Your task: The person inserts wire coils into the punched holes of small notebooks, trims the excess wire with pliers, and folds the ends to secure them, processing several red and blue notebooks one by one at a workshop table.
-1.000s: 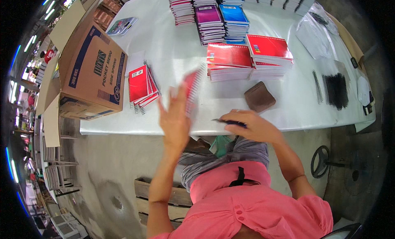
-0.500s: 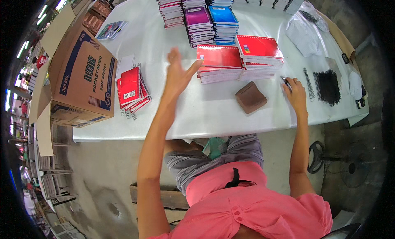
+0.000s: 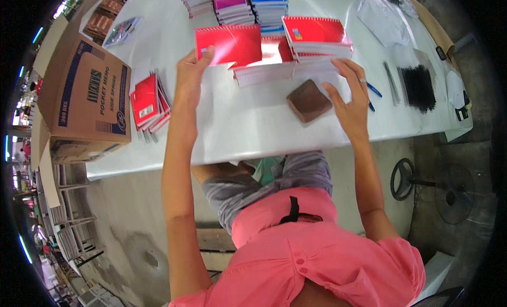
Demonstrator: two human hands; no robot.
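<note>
Most of the view is taken up by a white-covered table [image 3: 237,130], on whose left end an open cardboard box [image 3: 92,90] is set. Toward the far edge, a purple notebook stack [image 3: 232,11] and a blue notebook stack [image 3: 270,19] are placed side by side; in front of them, two red notebook stacks [image 3: 314,48] are lined up, the left one partly covered from view. By the left hand [image 3: 193,64], one red notebook [image 3: 229,45] is gripped at its left end, thumb on the cover, and is held up before the left red stack; whether that stack is touched cannot be told. The right hand [image 3: 348,95] is held with thumb and fingers spread wide, nothing gripped, just beside a brown block [image 3: 309,102]. Near the box, a few red notebooks [image 3: 148,103] are fanned out, overlapping, with wire coils seen at their edges. At the right, a bunch of black coils [image 3: 416,87] is laid beside a narrow coil strip [image 3: 392,84]. Behind the right hand, a blue-handled tool [image 3: 375,90] is partly hidden.
</note>
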